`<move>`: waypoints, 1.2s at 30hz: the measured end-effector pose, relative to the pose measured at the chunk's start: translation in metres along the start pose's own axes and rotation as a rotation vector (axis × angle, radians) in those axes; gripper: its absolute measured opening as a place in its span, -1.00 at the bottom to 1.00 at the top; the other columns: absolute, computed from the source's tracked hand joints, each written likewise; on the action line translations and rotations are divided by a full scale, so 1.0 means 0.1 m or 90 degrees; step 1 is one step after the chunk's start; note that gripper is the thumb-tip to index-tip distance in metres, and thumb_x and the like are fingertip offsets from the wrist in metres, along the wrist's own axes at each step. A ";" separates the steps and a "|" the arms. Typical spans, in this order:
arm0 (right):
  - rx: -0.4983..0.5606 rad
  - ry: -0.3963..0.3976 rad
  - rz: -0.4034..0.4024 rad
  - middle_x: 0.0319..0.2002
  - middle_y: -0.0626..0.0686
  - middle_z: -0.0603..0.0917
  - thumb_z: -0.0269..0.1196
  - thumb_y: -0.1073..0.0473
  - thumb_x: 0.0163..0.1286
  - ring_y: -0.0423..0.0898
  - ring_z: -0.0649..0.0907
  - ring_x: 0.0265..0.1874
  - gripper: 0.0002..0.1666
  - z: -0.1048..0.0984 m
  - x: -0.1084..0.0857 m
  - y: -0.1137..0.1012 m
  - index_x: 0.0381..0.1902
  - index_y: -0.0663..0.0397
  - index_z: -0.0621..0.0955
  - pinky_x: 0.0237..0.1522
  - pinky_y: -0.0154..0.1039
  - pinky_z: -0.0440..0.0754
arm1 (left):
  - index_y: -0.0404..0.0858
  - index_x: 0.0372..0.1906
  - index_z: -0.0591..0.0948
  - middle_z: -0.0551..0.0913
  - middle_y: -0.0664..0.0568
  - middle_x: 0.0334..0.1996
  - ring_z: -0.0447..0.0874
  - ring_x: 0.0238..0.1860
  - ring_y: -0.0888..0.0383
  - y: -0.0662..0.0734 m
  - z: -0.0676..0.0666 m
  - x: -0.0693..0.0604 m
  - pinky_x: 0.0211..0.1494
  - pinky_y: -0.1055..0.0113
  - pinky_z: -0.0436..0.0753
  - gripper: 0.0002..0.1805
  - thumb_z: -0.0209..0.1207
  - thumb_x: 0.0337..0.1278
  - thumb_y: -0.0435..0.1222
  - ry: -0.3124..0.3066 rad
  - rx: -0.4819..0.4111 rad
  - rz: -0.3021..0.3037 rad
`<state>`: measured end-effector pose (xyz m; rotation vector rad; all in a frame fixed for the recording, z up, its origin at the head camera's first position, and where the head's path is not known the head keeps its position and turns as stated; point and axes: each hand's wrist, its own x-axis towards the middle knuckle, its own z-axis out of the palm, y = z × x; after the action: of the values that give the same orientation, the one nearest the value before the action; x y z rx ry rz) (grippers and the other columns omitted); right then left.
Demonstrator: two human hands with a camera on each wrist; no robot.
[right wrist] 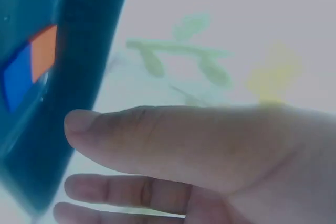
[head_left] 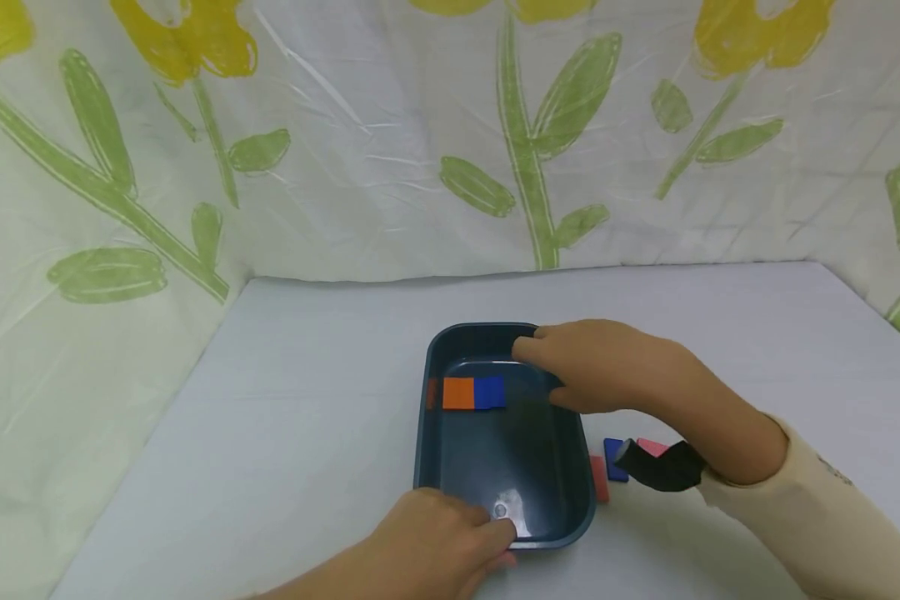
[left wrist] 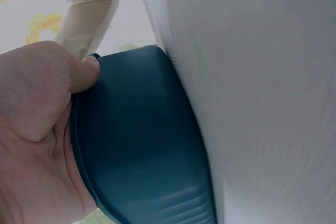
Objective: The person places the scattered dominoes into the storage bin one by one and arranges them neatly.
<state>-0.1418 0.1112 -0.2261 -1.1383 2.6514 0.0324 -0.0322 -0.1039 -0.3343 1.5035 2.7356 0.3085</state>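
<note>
A dark teal plastic tray point(head_left: 495, 458) sits on the white table. Inside, near its left wall, an orange tile point(head_left: 458, 393) and a blue tile point(head_left: 489, 392) lie edge to edge. My left hand point(head_left: 438, 537) grips the near rim, thumb over the edge; the left wrist view shows the tray's outer wall point(left wrist: 142, 140) beside the palm. Over the far right part of the tray reaches my right hand point(head_left: 600, 367). In the right wrist view its thumb and fingers are nearly straight, the thumb point(right wrist: 131, 135) at the tray's edge, with nothing held.
Right of the tray lie a pink tile point(head_left: 599, 479), another blue tile point(head_left: 613, 458) and a further pink piece point(head_left: 652, 447), partly covered by the black wrist device point(head_left: 663, 471). A cloth with printed flowers point(head_left: 375, 167) hangs behind the table.
</note>
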 end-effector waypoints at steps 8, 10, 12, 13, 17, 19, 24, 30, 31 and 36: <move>0.039 0.009 0.052 0.01 0.05 0.66 0.52 0.14 0.17 0.00 0.69 -0.12 -0.40 0.19 -0.30 0.20 0.15 0.02 0.57 -0.11 0.02 0.66 | -0.02 -0.35 0.55 0.16 0.32 -0.78 0.06 -0.76 0.46 0.00 0.01 0.00 -0.63 0.61 0.10 -0.76 0.08 0.49 -0.05 0.015 0.000 -0.001; 0.048 0.000 0.073 0.01 0.05 0.66 0.52 0.12 0.17 0.01 0.69 -0.12 -0.43 0.25 -0.34 0.24 0.13 0.01 0.59 -0.12 0.03 0.66 | -0.02 -0.37 0.53 0.16 0.32 -0.78 0.05 -0.75 0.45 0.00 0.01 0.00 -0.64 0.60 0.09 -0.75 0.08 0.49 -0.06 0.018 0.004 -0.001; 0.051 -0.005 0.086 -0.04 0.03 0.67 0.53 0.11 0.16 -0.02 0.69 -0.17 -0.46 0.31 -0.38 0.27 0.08 0.01 0.62 -0.15 0.02 0.67 | -0.03 -0.38 0.52 0.17 0.31 -0.78 0.05 -0.75 0.45 0.00 0.01 0.00 -0.64 0.59 0.08 -0.74 0.08 0.49 -0.06 0.018 0.004 -0.002; 0.051 -0.010 0.091 -0.07 0.02 0.67 0.53 0.10 0.15 -0.04 0.69 -0.21 -0.48 0.34 -0.39 0.28 0.05 0.01 0.63 -0.17 0.00 0.67 | -0.03 -0.39 0.52 0.17 0.32 -0.78 0.05 -0.75 0.45 0.00 0.02 0.00 -0.64 0.59 0.08 -0.74 0.08 0.49 -0.06 0.019 0.004 -0.002; 0.058 -0.031 0.099 -0.18 -0.03 0.66 0.57 0.10 0.08 -0.11 0.66 -0.32 -0.54 0.47 -0.42 0.33 -0.07 0.01 0.64 -0.27 -0.06 0.67 | -0.03 -0.40 0.52 0.17 0.31 -0.78 0.04 -0.75 0.45 0.00 0.03 0.00 -0.64 0.59 0.07 -0.73 0.08 0.49 -0.06 0.029 0.009 0.002; 0.069 -0.046 0.098 -0.22 -0.05 0.64 0.58 0.16 0.03 -0.13 0.64 -0.36 -0.55 0.54 -0.41 0.33 -0.12 0.00 0.63 -0.30 -0.09 0.66 | -0.03 -0.41 0.51 0.18 0.31 -0.77 0.04 -0.75 0.44 -0.01 0.04 0.00 -0.65 0.59 0.06 -0.72 0.09 0.48 -0.06 0.039 0.013 0.007; 0.057 -0.062 0.087 -0.35 -0.10 0.57 0.63 0.24 -0.13 -0.15 0.55 -0.44 -0.47 0.71 -0.38 0.30 -0.18 0.03 0.61 -0.41 -0.17 0.61 | -0.04 -0.40 0.51 0.17 0.31 -0.77 0.04 -0.75 0.45 -0.01 0.03 0.00 -0.65 0.59 0.06 -0.72 0.07 0.50 -0.06 0.035 0.011 0.008; 0.029 -0.061 0.098 -0.36 -0.04 0.57 0.64 0.30 -0.25 -0.08 0.54 -0.41 -0.33 0.89 -0.35 0.26 -0.10 0.12 0.61 -0.40 -0.10 0.63 | -0.03 -0.37 0.53 0.14 0.32 -0.78 0.04 -0.76 0.46 0.00 0.02 0.00 -0.64 0.60 0.08 -0.74 0.06 0.50 -0.04 0.014 0.004 -0.001; 0.022 -0.052 0.093 -0.36 -0.04 0.57 0.64 0.31 -0.26 -0.08 0.55 -0.40 -0.33 0.91 -0.35 0.26 -0.10 0.12 0.61 -0.40 -0.10 0.63 | -0.02 -0.37 0.53 0.14 0.32 -0.78 0.04 -0.76 0.46 0.00 0.02 0.00 -0.64 0.60 0.08 -0.74 0.06 0.50 -0.04 0.014 0.005 -0.002; -0.012 -0.004 0.060 -0.40 -0.04 0.54 0.65 0.28 -0.21 -0.08 0.54 -0.41 -0.41 0.99 -0.36 0.28 -0.18 0.11 0.61 -0.38 -0.13 0.61 | -0.02 -0.37 0.53 0.16 0.31 -0.78 0.05 -0.76 0.45 0.00 0.02 0.00 -0.64 0.60 0.08 -0.74 0.06 0.50 -0.04 0.012 0.010 -0.005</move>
<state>-0.1155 0.1681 -0.3153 -1.0161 2.7023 0.0786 -0.0320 -0.1038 -0.3364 1.5000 2.7653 0.3027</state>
